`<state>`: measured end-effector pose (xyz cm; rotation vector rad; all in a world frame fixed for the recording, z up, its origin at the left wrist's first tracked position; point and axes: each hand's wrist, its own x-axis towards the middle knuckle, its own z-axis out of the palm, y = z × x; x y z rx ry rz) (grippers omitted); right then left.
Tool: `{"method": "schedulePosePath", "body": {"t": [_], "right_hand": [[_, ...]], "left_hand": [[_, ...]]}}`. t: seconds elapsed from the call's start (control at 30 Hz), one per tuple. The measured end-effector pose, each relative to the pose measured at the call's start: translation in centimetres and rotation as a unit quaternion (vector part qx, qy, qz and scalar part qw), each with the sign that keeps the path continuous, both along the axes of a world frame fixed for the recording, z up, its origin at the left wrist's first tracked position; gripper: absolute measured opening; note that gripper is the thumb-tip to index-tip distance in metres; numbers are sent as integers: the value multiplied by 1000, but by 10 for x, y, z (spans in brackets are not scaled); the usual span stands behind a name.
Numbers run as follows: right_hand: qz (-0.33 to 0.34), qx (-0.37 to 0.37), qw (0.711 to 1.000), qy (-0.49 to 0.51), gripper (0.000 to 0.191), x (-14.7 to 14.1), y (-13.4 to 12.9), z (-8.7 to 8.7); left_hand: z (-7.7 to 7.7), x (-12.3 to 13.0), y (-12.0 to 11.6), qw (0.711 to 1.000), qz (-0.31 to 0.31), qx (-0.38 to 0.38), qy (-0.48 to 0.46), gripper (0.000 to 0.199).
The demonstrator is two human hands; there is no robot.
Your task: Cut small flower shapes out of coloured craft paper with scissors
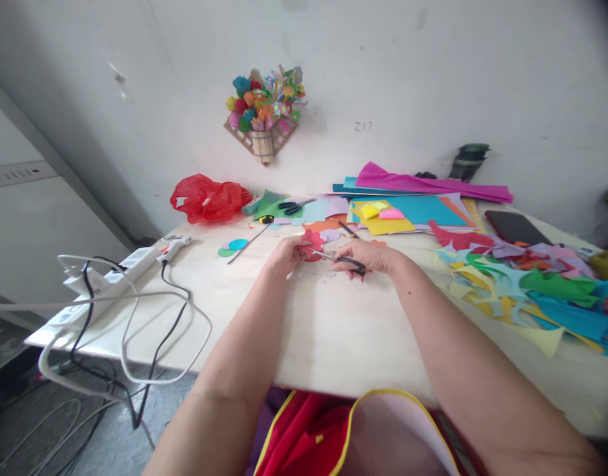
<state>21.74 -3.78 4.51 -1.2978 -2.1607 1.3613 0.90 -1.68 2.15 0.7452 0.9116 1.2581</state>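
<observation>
My left hand (290, 256) pinches the left edge of a red paper piece with a scalloped, flower-like outline (312, 243). Wrapped round the black handles of a pair of scissors (352, 264) is my right hand (360, 256). The scissor blades point left and lie against the red paper, between the two hands. Small paper bits lie on the table below the hands. Behind the red piece are lilac and orange papers (333, 225).
The white table (328, 337) carries paper scraps (526, 284) and a phone (516, 228) at right, coloured sheets (427, 210) and a red plastic bag (209, 198) behind. A power strip (108, 284), glue gun (174, 246) and looping cables are at left.
</observation>
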Motion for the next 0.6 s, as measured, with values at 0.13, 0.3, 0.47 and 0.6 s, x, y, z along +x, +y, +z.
{"method": "schedulePosePath", "body": {"t": [0.13,0.3,0.47,0.6], "right_hand": [[-1,5,1000,2,47,-1,-1,2],[5,9,1000,-22,49,-2,0,1],[-13,63,996,-59,37,-5,8,-8],[-44,199,965,-165,24,-13,9,-11]], "left_hand": [[-1,0,2,1000,20,-3,-5,14],[-6,-5,10,997,64,42,-21,7],[-8,-11,16,990,106,76,-48,10],[-9,-11,18,989,110,83,-49,10]]}}
